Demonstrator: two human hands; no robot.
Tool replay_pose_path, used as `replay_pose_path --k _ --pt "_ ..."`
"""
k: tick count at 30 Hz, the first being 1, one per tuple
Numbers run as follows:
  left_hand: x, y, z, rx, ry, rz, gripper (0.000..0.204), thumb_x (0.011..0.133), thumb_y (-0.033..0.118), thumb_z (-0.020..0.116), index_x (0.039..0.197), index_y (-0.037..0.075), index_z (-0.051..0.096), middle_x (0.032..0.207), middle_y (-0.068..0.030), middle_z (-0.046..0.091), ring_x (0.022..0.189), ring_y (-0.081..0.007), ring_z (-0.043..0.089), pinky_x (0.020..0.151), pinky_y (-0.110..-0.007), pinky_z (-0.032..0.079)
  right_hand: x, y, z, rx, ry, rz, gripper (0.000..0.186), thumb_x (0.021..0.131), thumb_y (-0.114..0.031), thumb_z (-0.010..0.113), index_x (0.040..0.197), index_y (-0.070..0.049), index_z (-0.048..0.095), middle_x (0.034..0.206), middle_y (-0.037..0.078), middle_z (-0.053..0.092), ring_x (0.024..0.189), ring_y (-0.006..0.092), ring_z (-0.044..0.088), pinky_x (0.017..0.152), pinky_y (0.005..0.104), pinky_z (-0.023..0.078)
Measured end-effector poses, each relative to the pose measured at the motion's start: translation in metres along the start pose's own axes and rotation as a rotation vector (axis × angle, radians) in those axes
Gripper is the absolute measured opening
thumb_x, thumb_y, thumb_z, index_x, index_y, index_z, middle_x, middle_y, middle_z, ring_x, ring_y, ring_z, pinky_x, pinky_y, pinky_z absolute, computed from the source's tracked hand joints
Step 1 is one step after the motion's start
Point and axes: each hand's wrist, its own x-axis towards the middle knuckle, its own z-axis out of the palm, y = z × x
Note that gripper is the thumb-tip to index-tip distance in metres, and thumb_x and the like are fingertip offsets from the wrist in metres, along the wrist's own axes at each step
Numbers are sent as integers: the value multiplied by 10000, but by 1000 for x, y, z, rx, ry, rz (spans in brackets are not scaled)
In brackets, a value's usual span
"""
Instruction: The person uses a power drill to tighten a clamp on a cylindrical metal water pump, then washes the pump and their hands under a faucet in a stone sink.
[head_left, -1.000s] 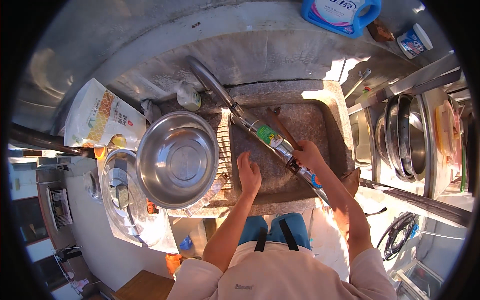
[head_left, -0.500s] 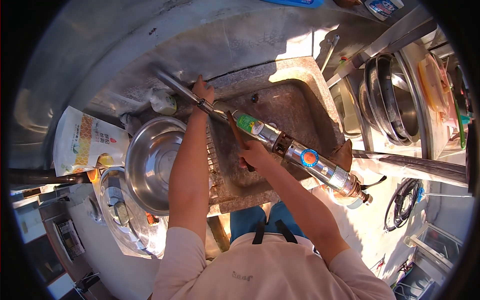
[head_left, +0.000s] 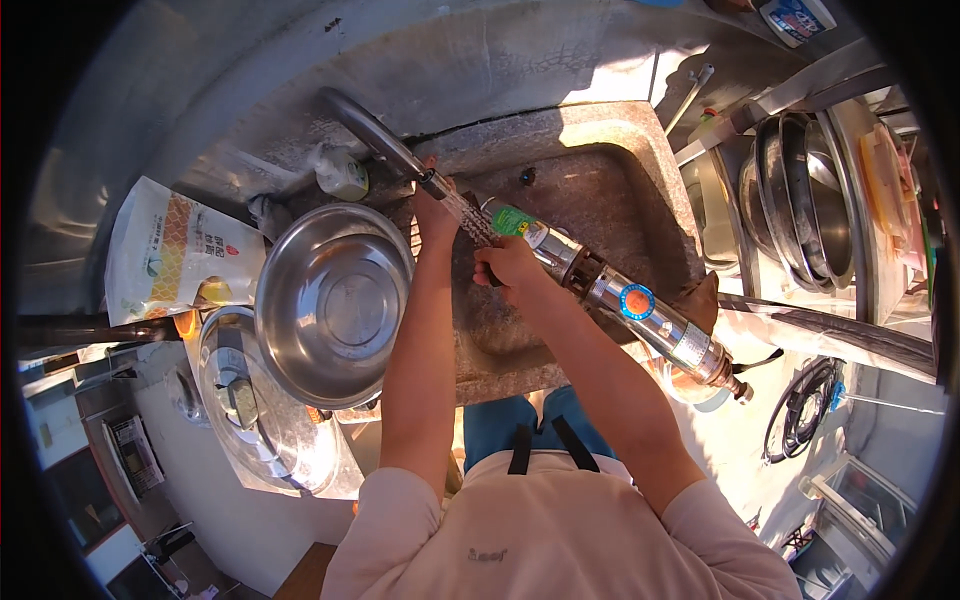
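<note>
A metal faucet point(head_left: 375, 135) reaches over the stone sink point(head_left: 675, 165), and water point(head_left: 465, 212) streams from its spout. My left hand point(head_left: 436, 208) is beside the spout, its fingers partly hidden by the faucet and the stream. My right hand point(head_left: 510, 265) is closed around a brown, stick-like thing, mostly hidden by the hand and the water. Past my right hand, a long steel cylinder point(head_left: 570, 262), resembling a submersible pump, lies slantwise across the sink, with a green label and a round blue sticker. Its narrow end reaches past the sink's near right side.
A wide steel basin point(head_left: 355, 310) stands left of the sink, beside a printed bag point(head_left: 190, 245). Below the bag is a clear round lid or bowl point(head_left: 225, 350). Pans point(head_left: 790, 200) stand on a rack at the right. A coiled black hose point(head_left: 800, 410) lies on the floor.
The stream from the spout shows more clearly. My left hand has come down from beside the faucet toward the spout. My right hand has raised the brown thing closer to the water.
</note>
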Motion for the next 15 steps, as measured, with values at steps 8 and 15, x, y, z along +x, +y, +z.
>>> replay_pose_path --k 8,15 --pt "-115 76 -8 -727 102 -804 341 967 222 500 1213 -14 498 898 -85 570 600 -91 522 566 -241 451 0 -7 -29 150 35 57 147 937 -115 501 897 23 531 681 84 538 552 170 504 447 297 404" --pt "-139 60 -13 -1039 164 -1107 131 962 202 508 917 84 544 712 28 497 591 -65 450 563 -229 394 -1 18 -17 308 72 156 193 963 -154 440 936 8 541 745 90 573 560 178 523 431 287 415"
